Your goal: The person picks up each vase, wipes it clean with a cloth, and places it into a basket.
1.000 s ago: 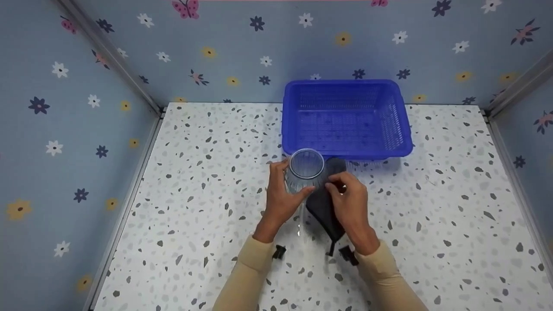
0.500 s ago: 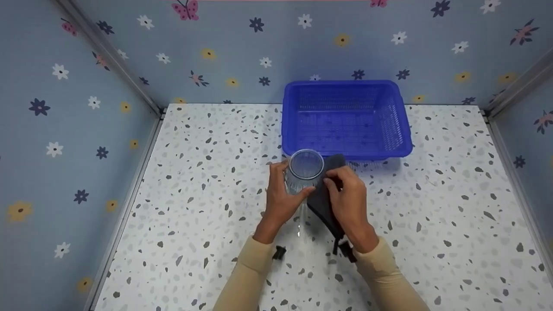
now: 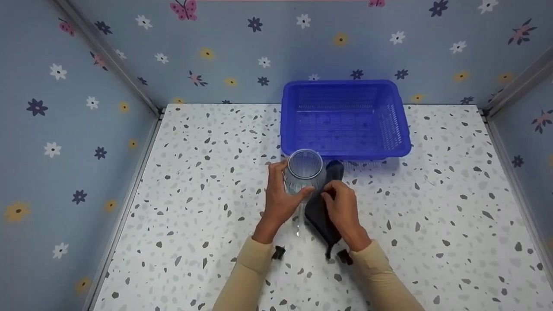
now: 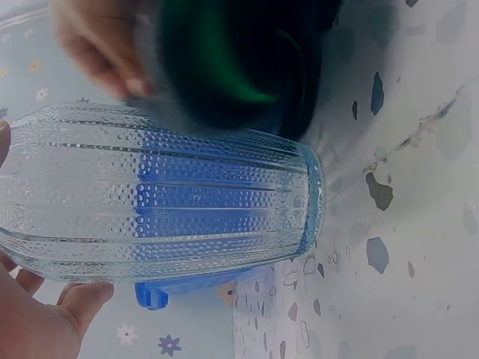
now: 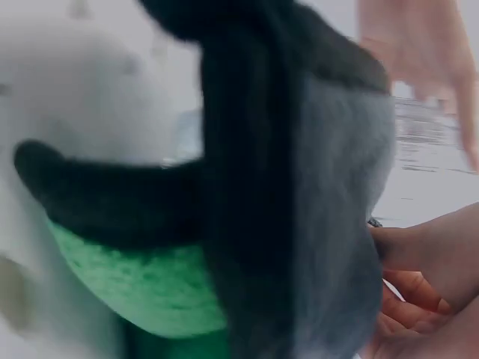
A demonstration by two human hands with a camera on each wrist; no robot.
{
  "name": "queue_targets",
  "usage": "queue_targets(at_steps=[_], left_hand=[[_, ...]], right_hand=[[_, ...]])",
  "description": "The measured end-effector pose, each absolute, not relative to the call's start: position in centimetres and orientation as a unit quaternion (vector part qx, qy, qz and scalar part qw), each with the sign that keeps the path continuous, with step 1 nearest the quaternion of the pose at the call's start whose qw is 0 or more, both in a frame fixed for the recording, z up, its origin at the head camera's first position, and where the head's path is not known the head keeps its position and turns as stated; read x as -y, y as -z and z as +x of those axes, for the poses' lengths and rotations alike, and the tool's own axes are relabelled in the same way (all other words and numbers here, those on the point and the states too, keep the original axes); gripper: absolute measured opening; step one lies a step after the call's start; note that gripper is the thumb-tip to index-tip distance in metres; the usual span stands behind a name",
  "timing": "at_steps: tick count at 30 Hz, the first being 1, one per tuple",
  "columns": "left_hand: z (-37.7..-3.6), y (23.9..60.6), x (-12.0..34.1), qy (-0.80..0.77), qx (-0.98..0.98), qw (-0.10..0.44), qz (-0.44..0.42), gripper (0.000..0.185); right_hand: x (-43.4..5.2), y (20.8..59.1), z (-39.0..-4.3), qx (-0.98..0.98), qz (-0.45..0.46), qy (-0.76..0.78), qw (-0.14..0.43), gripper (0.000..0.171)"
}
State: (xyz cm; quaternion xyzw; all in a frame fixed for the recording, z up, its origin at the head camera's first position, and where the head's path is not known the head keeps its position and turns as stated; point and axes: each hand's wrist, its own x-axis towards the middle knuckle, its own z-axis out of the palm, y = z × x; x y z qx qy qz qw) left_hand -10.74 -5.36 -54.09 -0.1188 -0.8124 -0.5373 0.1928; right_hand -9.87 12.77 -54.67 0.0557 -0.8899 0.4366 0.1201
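Your left hand (image 3: 281,201) is wrapped round the ribbed glass cup (image 3: 303,172), holding it tilted just above the desk (image 3: 203,181), mouth turned up toward the head camera. Your right hand (image 3: 341,207) pinches a dark grey cloth with a green lining (image 3: 322,203) and presses it against the cup's right side. The risk sits in that one-handed hold: the glass is beaded and smooth, and a hard rub from the cloth could twist it out of your fingers onto the hard desk, where it may chip or roll. The loose tail of the cloth hangs low and could drag or snag under your wrist.

The cup looks empty, though the blurred wrist views make this hard to confirm. The blue plastic basket (image 3: 345,116), just behind the cup at the desk's far edge, holds nothing you can see
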Motion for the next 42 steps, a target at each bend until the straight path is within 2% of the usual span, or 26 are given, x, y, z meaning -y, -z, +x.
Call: queue_targets(at_steps=[6, 14, 23, 31, 42], left_hand=[[-10.8, 54.0, 5.3, 0.541, 0.81, 0.191, -0.119, 0.088], [-10.8, 54.0, 5.2, 0.54, 0.812, 0.186, -0.119, 0.085], [-10.9, 53.8, 5.1, 0.54, 0.812, 0.186, -0.12, 0.085], [-10.9, 54.0, 5.1, 0.534, 0.815, 0.193, -0.117, 0.086], [-10.7, 54.1, 5.1, 0.527, 0.817, 0.202, -0.114, 0.081]], right_hand=[[-12.6, 56.1, -10.1, 0.894, 0.044, -0.434, 0.099, 0.011], [-12.8, 55.2, -10.0, 0.894, 0.044, -0.433, 0.102, 0.01], [-13.2, 50.6, -9.3, 0.87, 0.064, -0.467, 0.141, 0.01], [-12.4, 47.8, -9.4, 0.857, 0.077, -0.47, 0.198, 0.007], [-11.7, 47.5, -9.5, 0.866, 0.08, -0.442, 0.218, 0.008]])
